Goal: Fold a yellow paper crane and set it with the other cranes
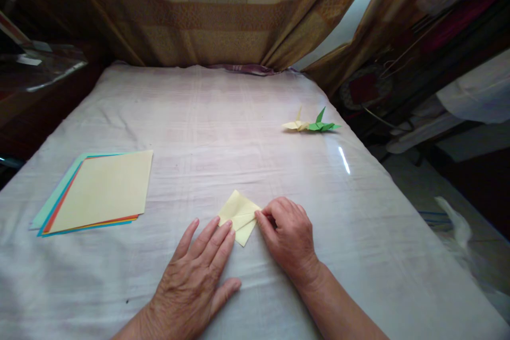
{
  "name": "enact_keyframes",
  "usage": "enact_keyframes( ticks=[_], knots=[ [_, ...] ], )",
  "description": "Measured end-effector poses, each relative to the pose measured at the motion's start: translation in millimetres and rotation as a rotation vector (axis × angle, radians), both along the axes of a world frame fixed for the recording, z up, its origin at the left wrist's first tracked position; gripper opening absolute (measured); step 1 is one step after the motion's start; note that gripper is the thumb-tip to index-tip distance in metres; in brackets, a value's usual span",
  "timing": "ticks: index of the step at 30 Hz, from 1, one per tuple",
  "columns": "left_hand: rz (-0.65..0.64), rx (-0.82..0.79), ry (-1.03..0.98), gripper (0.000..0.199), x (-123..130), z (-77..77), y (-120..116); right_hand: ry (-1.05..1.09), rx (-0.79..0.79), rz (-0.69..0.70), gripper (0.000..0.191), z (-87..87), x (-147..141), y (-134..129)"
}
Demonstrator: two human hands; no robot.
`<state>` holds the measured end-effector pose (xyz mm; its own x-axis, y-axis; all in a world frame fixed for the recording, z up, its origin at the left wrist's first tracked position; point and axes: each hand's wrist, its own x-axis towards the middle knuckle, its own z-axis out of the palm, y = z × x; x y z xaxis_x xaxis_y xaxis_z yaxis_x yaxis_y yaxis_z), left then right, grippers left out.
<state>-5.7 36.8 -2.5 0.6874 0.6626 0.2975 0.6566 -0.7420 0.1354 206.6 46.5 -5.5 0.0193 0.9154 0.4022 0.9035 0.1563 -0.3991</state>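
Note:
A small folded square of pale yellow paper (239,207) lies on the cloth-covered surface in front of me, one corner pointing away and a crease running across it. Flat and spread, my left hand (199,268) rests its fingertips on the paper's left side, with the thumb apart on the cloth. At the right corner, my right hand (287,231) pinches the paper's edge between thumb and index finger, its other fingers curled in.
A stack of coloured paper sheets (103,188), cream on top, lies at the left. Farther back on the right sit a cream folded paper crane (297,125) and a green one (322,126), touching. A brown curtain (167,16) hangs behind the light cloth (191,111).

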Motion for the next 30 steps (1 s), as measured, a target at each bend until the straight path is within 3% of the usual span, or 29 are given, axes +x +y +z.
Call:
enact_keyframes(
  ticks=[5, 9, 13, 17, 20, 22, 27, 30],
  knots=[
    [0.003, -0.005, 0.033, 0.058, -3.4, 0.0, 0.1, -0.006, -0.047, 0.164, 0.025, 3.9, -19.0, -1.4],
    [-0.041, 0.02, 0.073, 0.054, -5.6, 0.3, 1.0, -0.007, -0.065, 0.1, 0.023, 0.4, -15.2, -1.3],
    [0.004, 0.016, 0.004, 0.048, -2.9, 1.9, 0.3, -0.013, -0.062, 0.008, 0.021, -3.7, -2.9, -1.6],
    [-0.003, 0.023, -0.027, 0.045, 1.6, 3.6, 1.3, 0.183, -0.022, 0.011, 0.009, -5.8, 1.5, 10.4],
    [0.006, 0.016, -0.037, 0.036, 4.6, 4.4, 4.0, 0.271, 0.003, 0.21, 0.031, -3.9, 0.8, 31.8],
    [0.026, 0.009, -0.04, 0.033, 6.6, 5.4, 5.7, 0.292, -0.081, 0.351, 0.029, -1.2, -0.1, 47.1],
    [0.055, -0.001, -0.001, 0.046, 17.9, 12.6, 6.3, 0.324, -0.174, 0.444, 0.02, 3.0, -1.0, 65.1],
    [0.113, -0.001, 0.052, 0.042, 30.2, 19.0, 6.8, 0.325, -0.169, 0.444, 0.02, 4.3, -1.1, 65.5]
  ],
)
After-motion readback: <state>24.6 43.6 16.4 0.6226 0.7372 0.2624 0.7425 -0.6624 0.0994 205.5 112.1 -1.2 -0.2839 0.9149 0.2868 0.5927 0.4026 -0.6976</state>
